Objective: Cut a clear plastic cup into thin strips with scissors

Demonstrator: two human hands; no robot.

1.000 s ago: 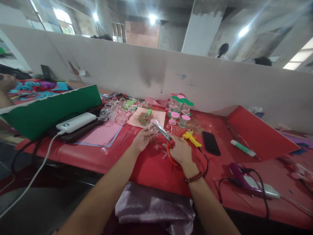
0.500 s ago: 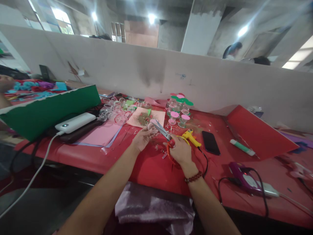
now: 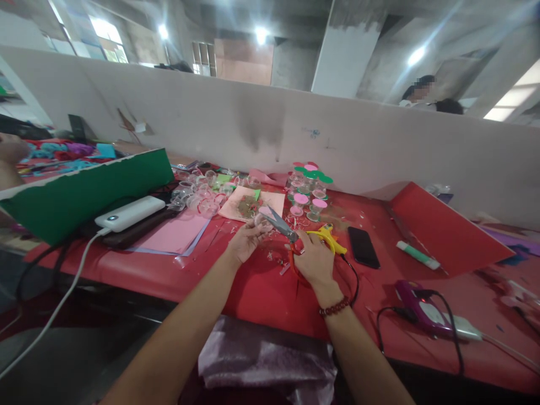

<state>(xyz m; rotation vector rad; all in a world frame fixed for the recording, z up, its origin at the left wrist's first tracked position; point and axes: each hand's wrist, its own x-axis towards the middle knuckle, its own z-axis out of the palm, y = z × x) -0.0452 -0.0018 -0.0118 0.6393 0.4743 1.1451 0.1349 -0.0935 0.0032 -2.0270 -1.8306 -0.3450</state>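
My left hand [image 3: 247,239] is closed on a small clear plastic cup [image 3: 262,224] with a pink top. In my right hand [image 3: 314,256] is a pair of scissors [image 3: 283,226] with red-orange handles, fingers wrapped round the grips. The blades point up and left, slightly apart, with their tips at the cup's pink edge. Just behind both hands lies a sheet of pale paper [image 3: 274,198] with brown and red scraps on it. A yellow glue gun [image 3: 333,241] rests right beside my right hand, and its far part is partly hidden.
Clear cups [image 3: 202,194] are heaped at the back left; cups with pink and green discs [image 3: 300,199] stand behind. To the right are a phone [image 3: 363,247], a glue stick [image 3: 417,255] and a purple power strip [image 3: 422,309]. A white power bank [image 3: 130,214] lies left, near a green board [image 3: 93,191].
The scissor blades have shifted slightly at the cup's rim, and my right hand has moved a little. My left hand stays nearly in place. A person beyond the partition has moved right.
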